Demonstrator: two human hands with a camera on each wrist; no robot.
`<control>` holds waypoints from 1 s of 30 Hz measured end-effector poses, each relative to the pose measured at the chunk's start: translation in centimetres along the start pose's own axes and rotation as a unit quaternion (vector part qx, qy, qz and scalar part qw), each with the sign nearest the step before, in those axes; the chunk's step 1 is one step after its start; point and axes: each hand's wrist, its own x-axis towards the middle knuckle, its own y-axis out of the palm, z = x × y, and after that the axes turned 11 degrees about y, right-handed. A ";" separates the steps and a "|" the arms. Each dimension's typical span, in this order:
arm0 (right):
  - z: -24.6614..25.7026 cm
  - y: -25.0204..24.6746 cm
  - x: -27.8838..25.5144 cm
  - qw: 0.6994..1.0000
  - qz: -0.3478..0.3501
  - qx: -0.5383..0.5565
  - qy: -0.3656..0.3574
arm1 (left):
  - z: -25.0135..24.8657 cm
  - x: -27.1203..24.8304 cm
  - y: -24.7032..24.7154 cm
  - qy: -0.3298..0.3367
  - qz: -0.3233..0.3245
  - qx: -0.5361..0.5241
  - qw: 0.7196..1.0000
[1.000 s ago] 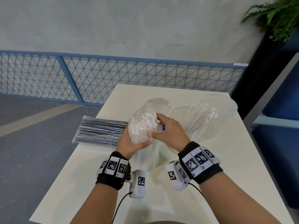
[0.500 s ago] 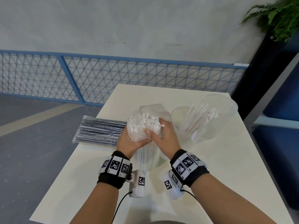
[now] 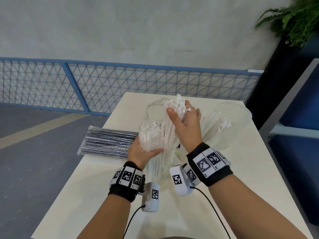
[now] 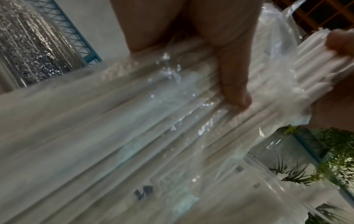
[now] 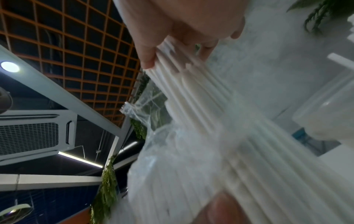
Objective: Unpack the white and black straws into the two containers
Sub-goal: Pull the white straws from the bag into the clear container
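My left hand (image 3: 141, 150) grips the clear plastic pack of white straws (image 3: 151, 137) upright above the table; its thumb (image 4: 232, 84) presses on the wrap. My right hand (image 3: 184, 121) grips a bundle of white straws (image 3: 176, 107), raised part way out of the pack's open top; its thumb and fingers (image 5: 151, 50) close round them. A clear container (image 3: 231, 116) to the right holds several white straws (image 3: 215, 123). The sealed pack of black straws (image 3: 108, 144) lies flat at the left. A second container cannot be made out behind the hands.
The cream table (image 3: 241, 169) drops off at its left edge to a grey floor. A blue mesh fence (image 3: 103, 87) runs behind it. A potted plant (image 3: 293, 21) and blue furniture stand at the right.
My right hand took hold of a bundle of white straws at the pack's mouth and lifted it up and away from me. The left hand kept holding the pack.
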 end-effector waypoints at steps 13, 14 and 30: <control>-3.1 0.9 -1.8 0.970 0.014 0.120 0.210 | -2.0 -0.2 0.5 0.065 0.012 0.043 0.997; -2.5 0.7 -1.7 0.967 0.006 0.134 0.216 | -2.0 -0.2 0.5 0.061 0.012 0.045 0.997; -1.8 -1.8 -0.4 0.957 -0.015 0.171 0.233 | -1.9 0.1 1.0 0.037 0.018 0.094 0.995</control>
